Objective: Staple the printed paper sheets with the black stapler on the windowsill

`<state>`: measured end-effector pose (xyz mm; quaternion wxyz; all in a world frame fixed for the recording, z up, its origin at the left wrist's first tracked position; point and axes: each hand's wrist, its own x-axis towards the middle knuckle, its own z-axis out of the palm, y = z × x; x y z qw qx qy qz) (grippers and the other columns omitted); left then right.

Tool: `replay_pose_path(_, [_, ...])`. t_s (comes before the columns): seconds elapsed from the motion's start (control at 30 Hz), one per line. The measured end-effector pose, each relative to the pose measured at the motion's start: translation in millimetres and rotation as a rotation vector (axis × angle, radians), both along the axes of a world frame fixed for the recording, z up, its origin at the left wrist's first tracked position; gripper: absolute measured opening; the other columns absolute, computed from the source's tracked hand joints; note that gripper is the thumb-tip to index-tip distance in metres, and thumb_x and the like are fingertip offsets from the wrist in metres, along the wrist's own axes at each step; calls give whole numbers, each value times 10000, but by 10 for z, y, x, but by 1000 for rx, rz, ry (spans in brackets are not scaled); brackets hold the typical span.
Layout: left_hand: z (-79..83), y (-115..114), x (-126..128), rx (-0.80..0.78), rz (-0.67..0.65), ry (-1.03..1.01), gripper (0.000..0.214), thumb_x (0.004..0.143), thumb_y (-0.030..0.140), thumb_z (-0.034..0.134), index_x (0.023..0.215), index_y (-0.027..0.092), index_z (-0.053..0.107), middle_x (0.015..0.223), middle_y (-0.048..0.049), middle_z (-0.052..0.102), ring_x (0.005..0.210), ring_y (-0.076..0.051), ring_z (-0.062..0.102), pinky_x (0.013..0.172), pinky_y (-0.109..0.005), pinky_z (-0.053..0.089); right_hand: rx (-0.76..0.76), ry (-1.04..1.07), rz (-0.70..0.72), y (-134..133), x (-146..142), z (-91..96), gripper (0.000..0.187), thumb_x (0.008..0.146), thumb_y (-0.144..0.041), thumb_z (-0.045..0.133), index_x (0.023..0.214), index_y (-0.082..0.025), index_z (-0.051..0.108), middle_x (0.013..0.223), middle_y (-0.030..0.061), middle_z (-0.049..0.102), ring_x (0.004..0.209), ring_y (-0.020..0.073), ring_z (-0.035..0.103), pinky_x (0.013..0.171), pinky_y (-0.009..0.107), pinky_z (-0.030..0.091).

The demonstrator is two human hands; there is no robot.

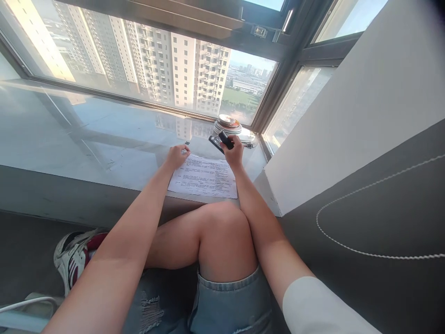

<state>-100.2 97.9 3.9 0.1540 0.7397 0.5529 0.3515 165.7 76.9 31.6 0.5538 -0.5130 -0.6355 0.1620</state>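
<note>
A printed sheet of paper (205,177) lies on the glossy window sill (86,134) in front of me. My left hand (176,156) rests on the paper's top left corner, fingers curled and pinching it. My right hand (233,150) is closed around a black stapler (220,141), held just above the paper's top right corner. My bare knee (222,232) sits below the sill's edge, between my two forearms.
A stack of plates (229,126) stands in the sill's far right corner by the window frame. A white wall (347,116) and a dark panel close off the right side. A sneaker (74,257) lies on the floor at lower left.
</note>
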Motion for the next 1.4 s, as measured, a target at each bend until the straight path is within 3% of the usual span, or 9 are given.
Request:
replay_pose_path(0.17, [12, 2, 2, -12, -12, -3, 226, 843, 349, 601, 966, 224, 744, 765, -64, 695, 893, -282, 647, 785, -327, 485, -30, -161, 356, -122, -305, 10, 300, 769, -472, 739, 916, -224, 655, 889, 22, 665, 827, 198, 586, 782, 342, 467])
replay_pose_path(0.33, [-19, 34, 0, 1, -50, -6, 232, 854, 349, 604, 991, 231, 749, 1051, -74, 751, 1052, -281, 635, 898, -340, 476, -66, -293, 356, -114, -364, -74, 311, 696, -457, 782, 780, -217, 602, 769, -8, 609, 737, 164, 519, 723, 305, 409])
replay_pose_path(0.47, [-33, 49, 4, -9, -45, 12, 238, 870, 323, 587, 1018, 229, 748, 1086, -84, 742, 1103, -288, 619, 955, -362, 470, -78, -348, 367, -150, -353, -65, 398, 693, -560, 778, 770, -226, 575, 734, -15, 571, 711, 159, 491, 687, 290, 383])
replay_pose_path(0.53, [-35, 52, 5, -12, -41, 22, 245, 869, 315, 590, 1036, 225, 746, 1089, -89, 734, 1121, -293, 608, 971, -371, 469, -82, -288, 390, -156, -354, -62, 464, 772, -671, 691, 742, -224, 569, 710, -8, 559, 690, 159, 497, 680, 294, 386])
replay_pose_path(0.7, [-28, 33, 5, 5, -19, -4, 237, 872, 267, 600, 1054, 205, 739, 1121, -129, 677, 1066, -281, 615, 945, -372, 486, -168, -1, 199, -52, -314, -141, 718, 945, -819, 259, 644, -230, 539, 637, 23, 533, 643, 178, 538, 702, 328, 434])
replay_pose_path(0.93, [28, -11, 54, 259, -3, -477, 208, 942, 239, 477, 966, 200, 680, 1001, -87, 688, 959, -220, 642, 897, -345, 511, -197, -317, 50, -12, -282, -197, 644, 1069, -579, 219, 568, -235, 433, 559, 46, 460, 549, 181, 476, 601, 338, 401])
replay_pose_path(1.13, [-35, 82, 79, -139, -125, -726, 308, 930, 380, 501, 798, 159, 669, 786, -97, 712, 735, -203, 688, 753, -348, 567, -107, -520, -95, -54, -347, -145, 563, 1096, -407, 264, 598, -220, 447, 545, 38, 398, 526, 179, 423, 597, 343, 388])
replay_pose_path(1.23, [-49, 109, 66, -202, -96, -827, 333, 909, 424, 527, 787, 147, 668, 767, -113, 725, 723, -212, 708, 751, -360, 580, -119, -529, -139, -63, -370, -154, 563, 1102, -393, 274, 600, -216, 457, 552, 34, 401, 538, 175, 440, 604, 331, 380])
replay_pose_path(1.4, [-37, 85, 55, -226, -122, -822, 287, 861, 366, 543, 774, 137, 691, 778, -124, 738, 743, -227, 721, 770, -370, 589, -107, -511, -185, -73, -391, -201, 572, 1104, -399, 283, 595, -219, 473, 540, 20, 392, 534, 170, 449, 614, 328, 382])
